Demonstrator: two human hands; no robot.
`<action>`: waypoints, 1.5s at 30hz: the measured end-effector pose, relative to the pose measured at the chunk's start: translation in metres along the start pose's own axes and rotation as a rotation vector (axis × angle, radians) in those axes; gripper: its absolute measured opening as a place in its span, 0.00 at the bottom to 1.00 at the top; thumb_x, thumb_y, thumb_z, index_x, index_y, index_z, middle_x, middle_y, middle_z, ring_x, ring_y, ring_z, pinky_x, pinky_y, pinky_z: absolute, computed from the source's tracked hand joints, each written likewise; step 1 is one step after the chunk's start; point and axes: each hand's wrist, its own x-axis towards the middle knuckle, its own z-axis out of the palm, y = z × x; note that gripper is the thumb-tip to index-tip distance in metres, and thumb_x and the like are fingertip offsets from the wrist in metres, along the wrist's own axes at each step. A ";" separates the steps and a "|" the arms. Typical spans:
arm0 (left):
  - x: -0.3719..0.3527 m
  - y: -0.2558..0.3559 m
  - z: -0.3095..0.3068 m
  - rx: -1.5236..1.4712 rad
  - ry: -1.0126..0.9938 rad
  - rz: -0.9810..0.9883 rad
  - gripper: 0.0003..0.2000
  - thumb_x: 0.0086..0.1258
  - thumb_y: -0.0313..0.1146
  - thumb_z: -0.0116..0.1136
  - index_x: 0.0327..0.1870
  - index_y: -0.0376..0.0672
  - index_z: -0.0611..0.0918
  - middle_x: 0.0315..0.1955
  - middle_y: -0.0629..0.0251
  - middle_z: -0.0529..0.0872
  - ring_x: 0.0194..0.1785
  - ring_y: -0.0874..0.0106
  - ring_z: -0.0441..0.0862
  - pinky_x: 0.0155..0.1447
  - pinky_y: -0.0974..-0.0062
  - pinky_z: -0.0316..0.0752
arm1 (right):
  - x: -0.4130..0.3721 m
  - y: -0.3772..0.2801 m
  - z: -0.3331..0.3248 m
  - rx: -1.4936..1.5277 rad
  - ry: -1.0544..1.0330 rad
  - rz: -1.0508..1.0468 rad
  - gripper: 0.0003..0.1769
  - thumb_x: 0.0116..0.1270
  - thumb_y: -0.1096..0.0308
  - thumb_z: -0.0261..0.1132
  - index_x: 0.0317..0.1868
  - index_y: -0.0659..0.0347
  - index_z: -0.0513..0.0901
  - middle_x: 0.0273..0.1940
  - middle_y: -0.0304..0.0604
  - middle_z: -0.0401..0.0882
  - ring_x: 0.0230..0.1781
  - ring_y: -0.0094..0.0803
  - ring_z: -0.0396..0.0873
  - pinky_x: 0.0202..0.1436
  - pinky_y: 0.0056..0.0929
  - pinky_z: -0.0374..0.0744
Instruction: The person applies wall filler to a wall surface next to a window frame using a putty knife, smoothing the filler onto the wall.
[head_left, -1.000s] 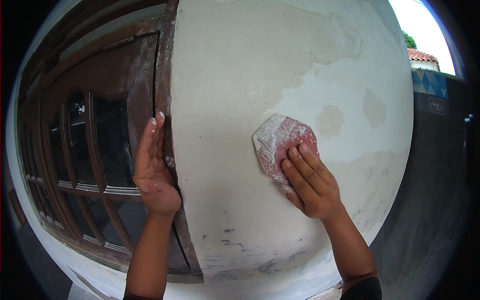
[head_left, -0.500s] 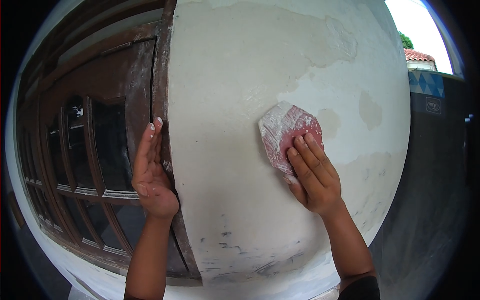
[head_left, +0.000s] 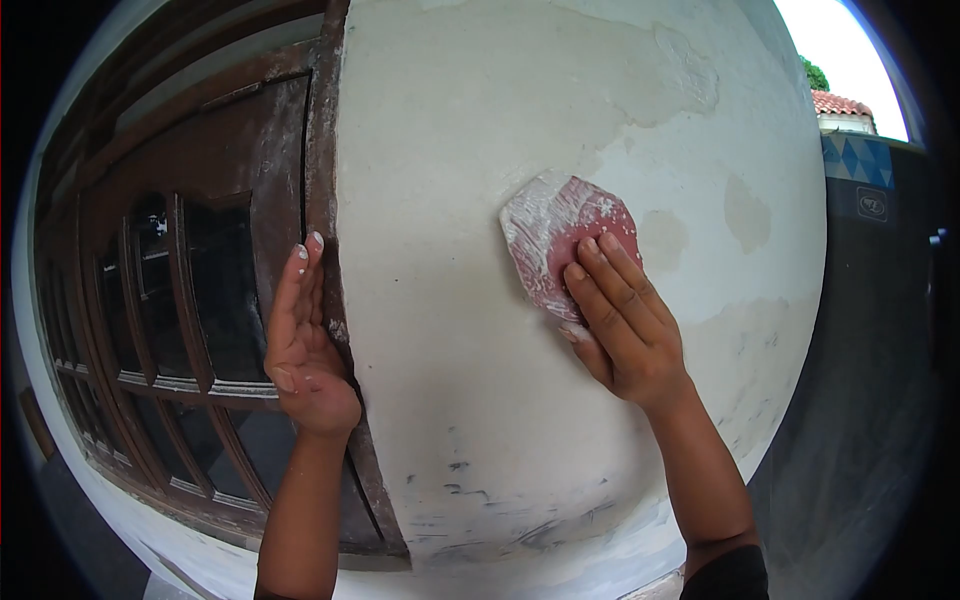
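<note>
My right hand [head_left: 630,345] presses a flat reddish putty scraper [head_left: 570,245] against the pale wall [head_left: 440,330]. Its fingers lie over the scraper's face and the thumb sits at the lower edge. White putty is smeared across the scraper's left side, with crumbs near its upper right. At the left, my left hand [head_left: 310,350] is held upright beside the brown window frame [head_left: 325,150], fingers stretched out and nothing in it. Dabs of white putty mark its fingertips.
A brown wooden window [head_left: 170,380] with dark panes fills the left side. On the wall are damp-looking patches [head_left: 747,215] and dark scuffs [head_left: 530,530] low down. Beyond the wall's right edge stands a dark panel [head_left: 860,330] with a blue-patterned strip [head_left: 857,160].
My right hand and the scraper have slid a little up and left along the wall. My left hand stays almost where it was.
</note>
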 end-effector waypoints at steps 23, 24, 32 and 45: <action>0.000 -0.002 -0.004 0.008 -0.024 0.022 0.46 0.72 0.68 0.24 0.70 0.26 0.61 0.67 0.41 0.67 0.73 0.55 0.62 0.77 0.59 0.52 | 0.003 -0.011 -0.001 -0.002 -0.013 0.036 0.24 0.61 0.67 0.66 0.56 0.70 0.79 0.59 0.55 0.77 0.63 0.49 0.74 0.64 0.40 0.75; 0.000 -0.001 -0.003 0.022 -0.021 0.017 0.46 0.71 0.68 0.23 0.70 0.26 0.61 0.67 0.41 0.67 0.73 0.55 0.62 0.77 0.59 0.52 | 0.013 -0.009 0.002 0.005 -0.008 0.011 0.24 0.61 0.67 0.66 0.56 0.70 0.79 0.60 0.55 0.77 0.64 0.49 0.73 0.64 0.40 0.75; 0.000 -0.001 -0.003 -0.013 -0.001 -0.014 0.47 0.71 0.69 0.23 0.70 0.26 0.61 0.68 0.41 0.67 0.73 0.55 0.62 0.77 0.60 0.52 | -0.023 -0.012 -0.007 -0.036 -0.088 0.021 0.24 0.61 0.66 0.67 0.57 0.69 0.79 0.59 0.55 0.77 0.64 0.49 0.73 0.64 0.40 0.76; 0.000 0.000 -0.002 -0.005 -0.027 0.002 0.46 0.71 0.68 0.24 0.70 0.26 0.60 0.68 0.41 0.66 0.74 0.54 0.61 0.77 0.59 0.51 | -0.026 -0.017 -0.011 -0.005 -0.094 0.026 0.24 0.60 0.67 0.68 0.55 0.70 0.80 0.60 0.56 0.76 0.64 0.49 0.73 0.63 0.40 0.77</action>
